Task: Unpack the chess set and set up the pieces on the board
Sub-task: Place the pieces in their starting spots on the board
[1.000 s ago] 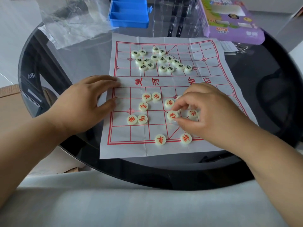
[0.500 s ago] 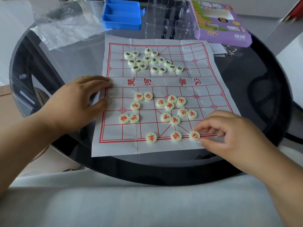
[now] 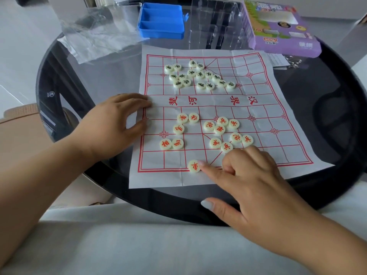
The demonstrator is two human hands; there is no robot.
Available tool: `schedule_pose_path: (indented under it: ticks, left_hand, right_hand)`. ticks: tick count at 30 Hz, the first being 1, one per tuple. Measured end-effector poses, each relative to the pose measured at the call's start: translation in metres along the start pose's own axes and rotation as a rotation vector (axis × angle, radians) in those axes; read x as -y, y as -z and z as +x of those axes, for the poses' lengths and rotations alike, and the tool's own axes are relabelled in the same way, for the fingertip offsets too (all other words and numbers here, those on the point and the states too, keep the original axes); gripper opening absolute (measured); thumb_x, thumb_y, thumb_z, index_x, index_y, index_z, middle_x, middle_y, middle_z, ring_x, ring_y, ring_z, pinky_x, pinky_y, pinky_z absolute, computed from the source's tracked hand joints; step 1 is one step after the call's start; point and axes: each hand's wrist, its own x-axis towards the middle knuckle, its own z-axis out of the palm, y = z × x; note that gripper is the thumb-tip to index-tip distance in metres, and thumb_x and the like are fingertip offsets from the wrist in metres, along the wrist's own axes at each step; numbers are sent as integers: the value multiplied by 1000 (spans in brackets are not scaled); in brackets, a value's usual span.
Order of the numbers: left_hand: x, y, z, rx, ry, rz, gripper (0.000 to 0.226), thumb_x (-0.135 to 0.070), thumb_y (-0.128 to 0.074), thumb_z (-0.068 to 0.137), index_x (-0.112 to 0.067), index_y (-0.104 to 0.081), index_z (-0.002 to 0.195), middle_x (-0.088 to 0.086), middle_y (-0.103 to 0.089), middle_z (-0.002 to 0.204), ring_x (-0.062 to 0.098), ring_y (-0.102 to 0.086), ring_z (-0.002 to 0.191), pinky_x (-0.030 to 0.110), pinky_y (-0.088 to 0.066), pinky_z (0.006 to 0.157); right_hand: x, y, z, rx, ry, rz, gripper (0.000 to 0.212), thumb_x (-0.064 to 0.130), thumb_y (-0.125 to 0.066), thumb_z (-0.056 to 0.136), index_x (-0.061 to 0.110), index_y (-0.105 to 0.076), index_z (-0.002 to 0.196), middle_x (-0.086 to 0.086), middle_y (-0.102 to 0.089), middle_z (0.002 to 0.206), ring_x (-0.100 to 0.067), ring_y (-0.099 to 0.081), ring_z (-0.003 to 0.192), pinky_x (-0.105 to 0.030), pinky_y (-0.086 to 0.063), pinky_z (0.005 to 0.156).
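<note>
A paper board (image 3: 218,104) lies unfolded on a round glass table (image 3: 327,108), creased along its folds and, by appearance, thin and light enough to slide or lift on the smooth glass. The left hand (image 3: 111,126) rests on the board's left edge beside the river band, fingers extended and thumb spread, holding nothing and apparently pinning the sheet. The right hand (image 3: 246,175) is at the board's near edge: its extended forefinger touches the right side of a red-marked piece (image 3: 194,166) on the near border line, the other fingers are curled under, the thumb is spread wide, and nothing is gripped. Further red pieces (image 3: 219,129) lie loose on the near half of the board; the black pieces (image 3: 199,74) are clustered on the far half. The pieces are small, flat, rigid discs, probably light and smooth; they should slide readily under a fingertip push, and for lifting are best pinched across the rim. Beyond the board's far edge stand a blue tray (image 3: 161,20), a purple box (image 3: 282,28) and a clear bag (image 3: 95,36).
</note>
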Motion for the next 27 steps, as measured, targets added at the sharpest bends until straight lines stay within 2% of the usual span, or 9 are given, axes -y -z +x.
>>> schedule_pose_path:
  ticks: [4, 7, 14, 18, 24, 27]
  left_hand:
    - [0, -1, 1, 6, 0, -11, 50, -45, -45, 87, -25, -53, 132, -9, -48, 139, 12, -45, 128, 36, -41, 103]
    - [0, -1, 1, 4, -3, -3, 49, -43, -46, 88, -23, -54, 132, -7, -48, 139, 12, -44, 128, 31, -39, 103]
    - [-2, -1, 1, -1, 6, -3, 46, -39, -49, 89, -22, -54, 132, -7, -48, 140, 12, -43, 129, 30, -39, 104]
    - [-1, -1, 1, -8, -1, 1, 46, -37, -50, 89, -21, -55, 131, -7, -49, 140, 12, -43, 129, 29, -36, 105]
    - [-1, -2, 2, -6, -6, 7, 46, -37, -50, 89, -20, -55, 132, -6, -48, 140, 13, -43, 129, 27, -35, 104]
    - [-1, -1, 1, -5, -2, 5, 45, -37, -50, 90, -21, -54, 132, -7, -48, 140, 12, -42, 130, 29, -38, 103]
  right_hand:
    - [8, -2, 7, -8, 29, -43, 59, 58, -36, 87, 21, -61, 127, 8, -39, 85, -14, -38, 82, -31, -37, 74]
    - [16, -5, 12, -1, 42, -43, 60, 58, -38, 87, 20, -60, 127, 6, -41, 85, -16, -39, 83, -34, -32, 75]
    - [41, -14, 27, 15, 72, -30, 63, 58, -39, 85, 18, -59, 129, 4, -46, 90, -18, -41, 85, -36, -36, 75]
    - [54, -17, 36, 28, 89, 0, 63, 57, -38, 85, 16, -59, 128, 2, -48, 90, -18, -39, 86, -34, -30, 75]
    - [58, -18, 38, 16, 95, 35, 61, 56, -38, 86, 16, -58, 128, 1, -48, 91, -18, -38, 88, -33, -28, 76]
    - [52, -14, 36, -38, 54, 89, 58, 53, -40, 88, 15, -59, 128, 2, -49, 90, -17, -41, 87, -34, -34, 77]
